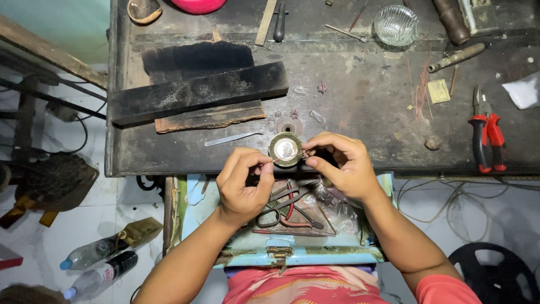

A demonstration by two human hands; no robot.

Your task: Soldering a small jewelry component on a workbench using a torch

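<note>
Both forearms come up from the bottom edge, over an open blue drawer where scissors and pliers lie loose. Left hand is pinched narrow on a thin wire-like tool, its tip aimed at the small round disc at the front edge of the dark worktop. Right hand pinches a tiny beaded ornament against the disc's right rim; whether the fingers also touch the disc I cannot tell. The ornament looks very light, delicate and easy to crush or drop, so fingertip grips at its edge suit it. The disc seems stiff metal, best held by its rim. Two similar ornaments lie farther back, red pliers well to the right.
</note>
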